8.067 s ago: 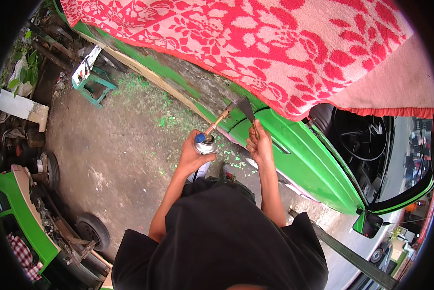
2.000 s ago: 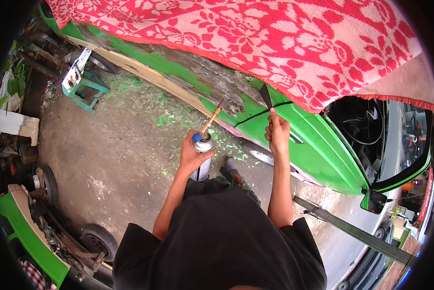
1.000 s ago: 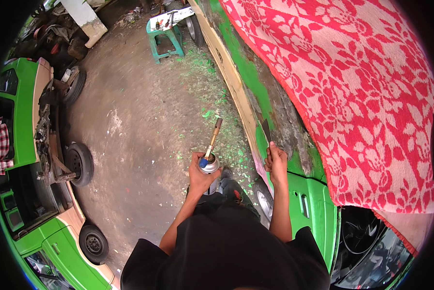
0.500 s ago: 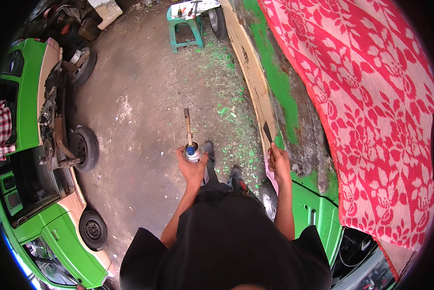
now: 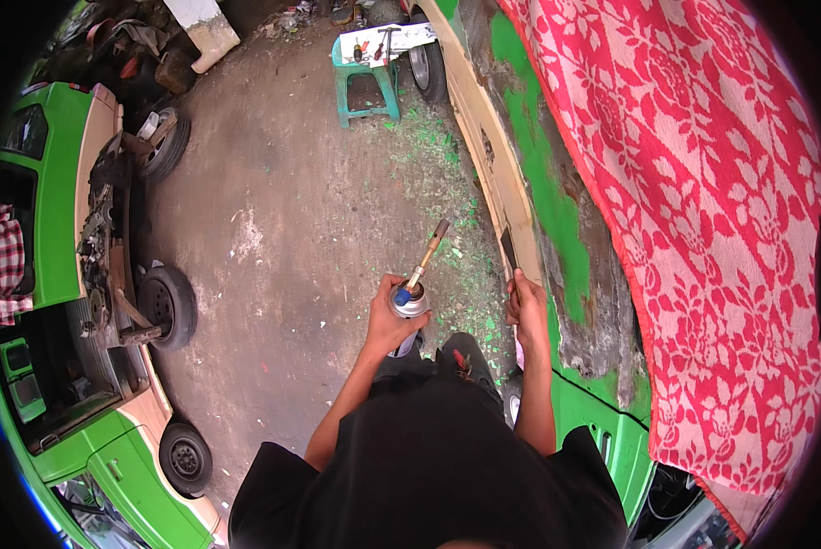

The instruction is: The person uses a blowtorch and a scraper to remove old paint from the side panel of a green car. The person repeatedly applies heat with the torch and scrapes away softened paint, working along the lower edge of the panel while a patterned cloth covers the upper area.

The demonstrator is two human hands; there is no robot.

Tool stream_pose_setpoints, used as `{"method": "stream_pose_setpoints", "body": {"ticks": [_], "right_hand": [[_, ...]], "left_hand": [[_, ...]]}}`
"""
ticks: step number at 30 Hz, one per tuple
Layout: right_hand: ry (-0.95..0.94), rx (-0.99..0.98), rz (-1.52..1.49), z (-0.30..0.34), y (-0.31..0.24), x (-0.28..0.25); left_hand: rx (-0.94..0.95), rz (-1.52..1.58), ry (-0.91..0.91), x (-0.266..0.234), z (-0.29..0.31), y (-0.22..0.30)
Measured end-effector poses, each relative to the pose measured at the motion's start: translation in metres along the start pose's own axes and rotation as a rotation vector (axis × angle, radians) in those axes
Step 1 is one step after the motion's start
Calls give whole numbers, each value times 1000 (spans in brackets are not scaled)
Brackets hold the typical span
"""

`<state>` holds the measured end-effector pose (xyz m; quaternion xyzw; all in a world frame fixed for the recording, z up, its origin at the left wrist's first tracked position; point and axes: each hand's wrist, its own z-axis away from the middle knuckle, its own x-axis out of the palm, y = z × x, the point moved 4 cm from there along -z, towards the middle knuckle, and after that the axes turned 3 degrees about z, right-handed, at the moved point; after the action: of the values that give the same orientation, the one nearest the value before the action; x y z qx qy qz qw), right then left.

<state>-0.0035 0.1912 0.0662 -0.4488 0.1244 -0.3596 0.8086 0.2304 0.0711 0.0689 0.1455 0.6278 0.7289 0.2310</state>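
Blowtorch point(image 5: 416, 279), on a silver-topped can, is in the left hand point(image 5: 390, 320) near the middle of the head view. The fingers and thumb wrap around the can and squeeze it. The torch's pipe leans ahead and to the right, and its tip shows against the floor point(image 5: 282, 183), well apart from both cars. The right hand point(image 5: 528, 311) pinches the handle of a dark scraper point(image 5: 508, 249). Its blade shows in front of the cream bottom strip point(image 5: 472, 105) of the green car on the right point(image 5: 611, 457); I cannot tell if they touch. That strip makes a long edge, so the right hand has little room on that side. A red and pink cloth point(image 5: 703, 238) hangs over the car, its edge beside a rough grey patch. Green flakes point(image 5: 447, 156) lie along the car's foot. On the left there is much more room, a wide floor reaching to a wheel point(image 5: 168, 308) by another green car point(image 5: 136, 476). Far ahead, a teal stool point(image 5: 367, 114) narrows the way beside the strip.
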Motion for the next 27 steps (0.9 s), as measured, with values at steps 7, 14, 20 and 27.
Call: {"method": "stream_pose_setpoints", "body": {"ticks": [7, 14, 20, 27], "right_hand": [[37, -5, -50, -23, -12, 12], [14, 42, -80, -90, -42, 15], [-33, 27, -70, -163, -95, 19], [-51, 22, -24, -211, -130, 18]], "left_hand": [[-21, -85, 6, -11, -44, -8], [-18, -52, -29, 9, -123, -1], [-12, -71, -52, 30, -196, 34], [-76, -92, -5, 37, -249, 45]]}}
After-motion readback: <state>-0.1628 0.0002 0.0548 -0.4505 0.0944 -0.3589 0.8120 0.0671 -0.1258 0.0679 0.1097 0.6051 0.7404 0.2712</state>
